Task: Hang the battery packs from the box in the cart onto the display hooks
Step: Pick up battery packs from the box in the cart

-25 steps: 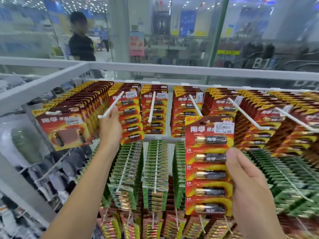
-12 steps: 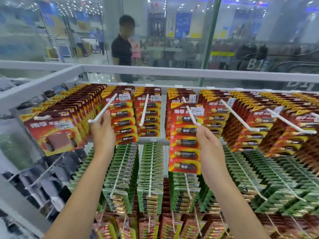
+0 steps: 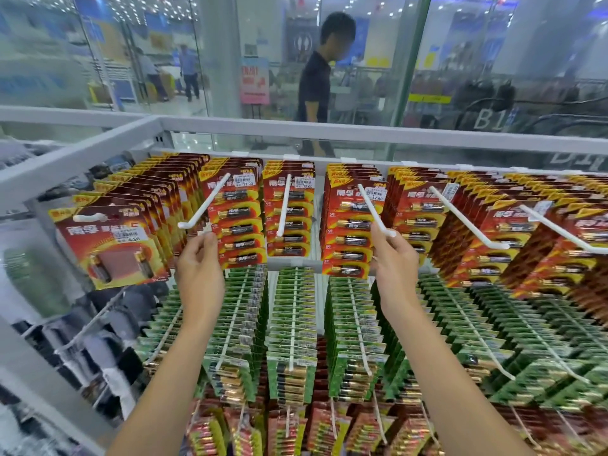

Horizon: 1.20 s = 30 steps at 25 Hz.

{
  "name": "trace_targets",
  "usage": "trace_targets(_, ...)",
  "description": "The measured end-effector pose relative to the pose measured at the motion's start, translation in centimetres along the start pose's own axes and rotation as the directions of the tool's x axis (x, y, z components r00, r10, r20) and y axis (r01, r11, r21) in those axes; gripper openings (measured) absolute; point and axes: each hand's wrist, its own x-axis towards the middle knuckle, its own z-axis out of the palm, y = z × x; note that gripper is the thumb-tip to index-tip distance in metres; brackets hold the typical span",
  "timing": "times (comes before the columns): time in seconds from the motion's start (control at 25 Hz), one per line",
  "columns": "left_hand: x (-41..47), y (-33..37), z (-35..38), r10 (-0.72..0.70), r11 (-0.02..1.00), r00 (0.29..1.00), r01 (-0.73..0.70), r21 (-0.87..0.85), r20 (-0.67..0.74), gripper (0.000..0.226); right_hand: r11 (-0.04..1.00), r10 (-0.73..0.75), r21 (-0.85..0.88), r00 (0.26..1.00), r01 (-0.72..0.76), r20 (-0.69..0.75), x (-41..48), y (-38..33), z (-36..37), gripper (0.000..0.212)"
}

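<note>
Hands first, from the left: our left hand (image 3: 200, 268) sits just under the upturned tip of a white hook (image 3: 204, 205), fingers loosely curled with nothing between them, close to the front red pack (image 3: 241, 215) on that hook. We judge it is only steadying the row, so we should keep it light and not drag the cards forward.

Moving right, the next hook (image 3: 284, 209) carries its own red packs and needs no touch.

Further right, our right hand (image 3: 393, 258) has its fingertips closed on the tip of the third hook (image 3: 375, 209), with the battery pack (image 3: 353, 228) hanging behind it at the front of its stack. We cannot tell whether the fingers also pinch the card's edge. To finish well, we should slide the pack fully back against the others, check its hole sits squarely over the wire, then let go without tugging.

The box and cart are out of view.
</note>
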Motion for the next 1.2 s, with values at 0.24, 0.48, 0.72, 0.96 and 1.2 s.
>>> trace_targets(0.24, -4.8, -0.3, -2.1, -0.061, 0.996, 0.997, 0.064, -0.070, 0.040, 0.020, 0.999, 0.030, -0.024, 0.994, -0.033, -0.103, -2.9, 1.5, -2.2, 0.016)
trace_targets(0.48, -12.5, 0.6, -0.3, -0.129, 0.982, 0.964, 0.157, -0.108, 0.231, 0.030, 0.990, 0.120, -0.060, 0.980, -0.131, -0.156, -9.0, 2.8, -8.1, 0.023)
trace_targets(0.72, -22.0, 0.1, 7.3, -0.187, 0.960, 0.822, 0.270, -0.080, 0.538, 0.031, 0.969, 0.228, -0.011, 0.905, -0.248, -0.358, -14.8, 4.2, -19.0, 0.019)
trace_targets(0.96, -35.1, -2.0, 17.1, -0.285, 0.918, 0.607, 0.394, 0.030, 0.742, 0.021, 0.944, 0.299, 0.078, 0.733, -0.321, -0.610, -21.9, 6.2, -35.0, 0.019)
trace_targets(1.2, -49.0, -3.2, 24.9, -0.301, 0.915, 0.364, 0.369, 0.160, 0.882, 0.019, 0.931, 0.277, 0.112, 0.470, -0.349, -0.838, -31.2, 7.4, -50.5, 0.012)
